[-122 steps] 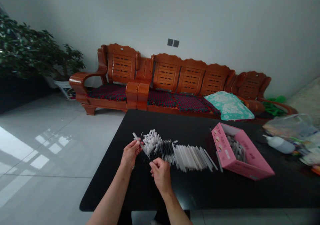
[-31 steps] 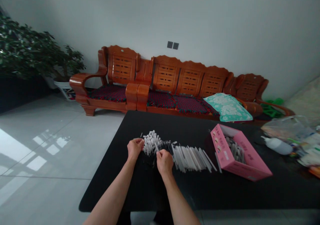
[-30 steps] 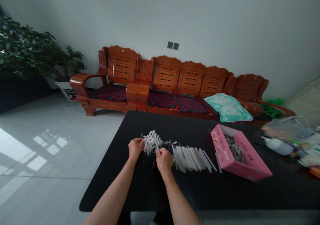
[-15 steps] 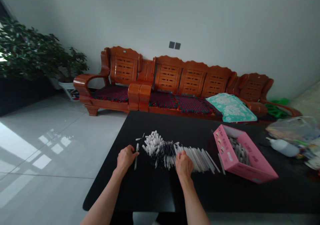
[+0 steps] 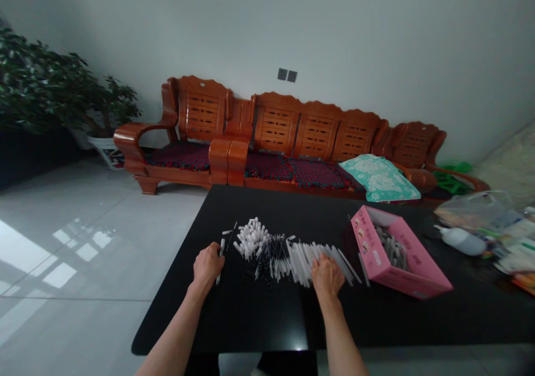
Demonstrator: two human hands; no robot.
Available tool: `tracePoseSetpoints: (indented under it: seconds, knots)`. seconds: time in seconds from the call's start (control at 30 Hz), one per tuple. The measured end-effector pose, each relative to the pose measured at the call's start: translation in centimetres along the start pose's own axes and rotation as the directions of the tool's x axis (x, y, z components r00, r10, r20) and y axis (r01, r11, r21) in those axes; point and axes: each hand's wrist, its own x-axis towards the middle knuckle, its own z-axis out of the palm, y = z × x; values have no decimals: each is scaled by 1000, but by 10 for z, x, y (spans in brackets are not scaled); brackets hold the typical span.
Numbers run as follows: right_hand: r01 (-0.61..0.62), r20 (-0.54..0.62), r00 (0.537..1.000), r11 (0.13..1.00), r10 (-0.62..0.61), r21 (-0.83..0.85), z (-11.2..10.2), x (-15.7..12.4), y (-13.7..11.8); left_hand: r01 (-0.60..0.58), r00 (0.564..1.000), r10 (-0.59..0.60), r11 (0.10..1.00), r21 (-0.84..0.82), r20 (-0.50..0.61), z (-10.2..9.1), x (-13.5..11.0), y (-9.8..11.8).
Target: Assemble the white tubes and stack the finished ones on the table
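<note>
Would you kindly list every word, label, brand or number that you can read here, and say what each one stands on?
No text can be read with certainty.
Pink box: printed characters and pictures on its sides, too small and blurred to read.
Pale label on the box's side: unreadable.
Oval badge on the sofa: any lettering is too small to tell.
White tubes: no lettering discernible.

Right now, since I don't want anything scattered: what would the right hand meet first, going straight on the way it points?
The right hand would likely meet the row of white tubes first: its fingers lie over them, though contact is unclear.
</note>
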Motion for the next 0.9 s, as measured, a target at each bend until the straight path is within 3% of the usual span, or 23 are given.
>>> tracePoseSetpoints:
  seconds: [0.17,0.4,0.57,0.73,0.83,0.9]
  knots:
    - [96,-66,994,990,-89,107,3,21,-12,24,1000,-25,998,-63,-17,-3,-5,1]
    - [184,15,982,973,-188,142,24,68,-44,7,998,-15,993,-121,-62,-7,-7,8]
    - [188,55,979,972,-197,140,32,74,-54,-17,996,4,988,-155,-85,-9,-8,12]
    - [182,55,979,967,-194,178,21,81,-59,-36,994,10,972,-232,-113,-14,-6,12]
    - [190,56,977,956,-207,224,12,88,-70,-39,999,17,860,-509,-48,-12,-7,18]
    - [197,69,973,945,-222,262,8,89,-82,3,997,55,651,-759,51,-7,-11,27]
